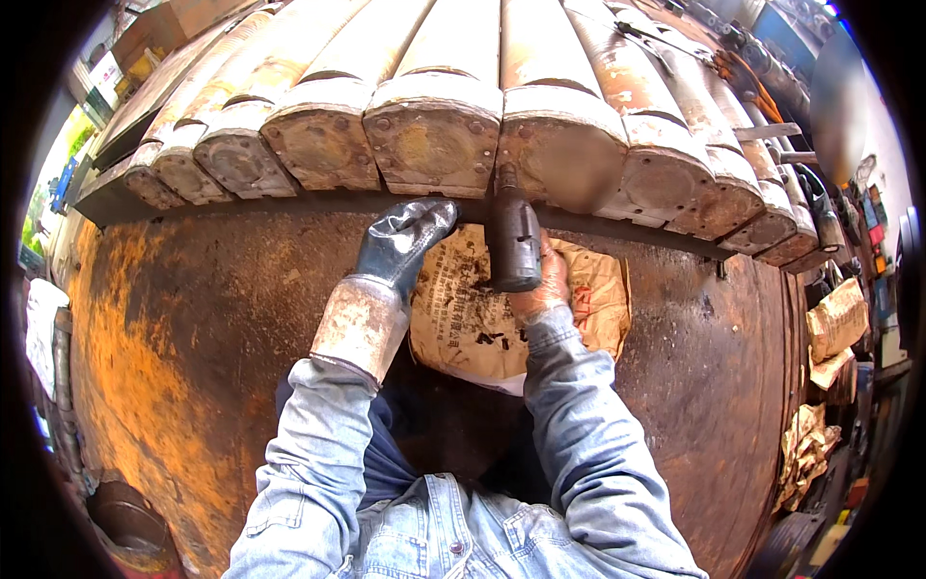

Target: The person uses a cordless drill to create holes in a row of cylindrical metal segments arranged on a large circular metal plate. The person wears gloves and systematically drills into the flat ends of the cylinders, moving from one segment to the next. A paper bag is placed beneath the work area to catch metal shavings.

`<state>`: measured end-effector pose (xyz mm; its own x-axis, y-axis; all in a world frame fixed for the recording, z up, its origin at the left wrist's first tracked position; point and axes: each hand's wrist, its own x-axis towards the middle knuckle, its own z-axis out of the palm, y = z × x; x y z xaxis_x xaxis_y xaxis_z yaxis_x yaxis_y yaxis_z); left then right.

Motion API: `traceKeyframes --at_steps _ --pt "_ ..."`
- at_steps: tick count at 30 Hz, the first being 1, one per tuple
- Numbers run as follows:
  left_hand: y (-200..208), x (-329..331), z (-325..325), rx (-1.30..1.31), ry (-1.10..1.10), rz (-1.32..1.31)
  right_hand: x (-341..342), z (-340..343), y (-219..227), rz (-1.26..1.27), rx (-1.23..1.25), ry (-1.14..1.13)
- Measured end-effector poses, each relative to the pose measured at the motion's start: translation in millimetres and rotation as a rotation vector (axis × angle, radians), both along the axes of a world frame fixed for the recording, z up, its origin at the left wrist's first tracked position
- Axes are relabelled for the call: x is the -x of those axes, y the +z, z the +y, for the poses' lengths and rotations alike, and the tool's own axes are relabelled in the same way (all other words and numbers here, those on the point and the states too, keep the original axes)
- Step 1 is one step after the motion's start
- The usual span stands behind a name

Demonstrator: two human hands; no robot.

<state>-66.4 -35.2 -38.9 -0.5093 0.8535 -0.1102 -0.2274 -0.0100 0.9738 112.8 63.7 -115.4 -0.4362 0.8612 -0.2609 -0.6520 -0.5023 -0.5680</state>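
My right hand [552, 280], bare, grips a dark impact driver [515, 246] from its right side. The tool points away from me, and its nose reaches the lower face of a cylinder end block [526, 145]. Whether the tip sits on a bolt is too small to tell. My left hand [410, 236], in a shiny dark glove with a dirty pale cuff, is curled closed just left of the tool, below the neighbouring end block [431, 145]. Its fingertips are hidden. Beneath both hands lies a brown paper sack [463, 333] with small dark pieces on it.
Several long, rust-stained cylinders [449, 39] stand side by side on a dark base bar [318, 205]. Rusty sheet metal [193, 318] spreads around me. A bucket [130, 521] stands lower left; crumpled brown paper [808, 454] and a metal pipe [64, 362] lie at the sides.
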Motion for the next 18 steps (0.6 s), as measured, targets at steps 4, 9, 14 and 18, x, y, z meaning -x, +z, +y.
traceKeyframes --at_steps 4,9,14,18 --pt "6 0 2 -0.035 0.044 -0.033 19 6 -76 -0.661 -0.727 -0.05" --pt "10 3 -5 -0.082 0.043 -0.085 27 -10 -42 0.532 0.014 0.051" --pt "5 5 -6 -0.106 0.02 -0.071 8 6 -13 0.187 0.104 -0.014" --pt "13 -3 -5 -0.08 0.023 -0.135 6 9 -14 0.096 0.078 -0.039"
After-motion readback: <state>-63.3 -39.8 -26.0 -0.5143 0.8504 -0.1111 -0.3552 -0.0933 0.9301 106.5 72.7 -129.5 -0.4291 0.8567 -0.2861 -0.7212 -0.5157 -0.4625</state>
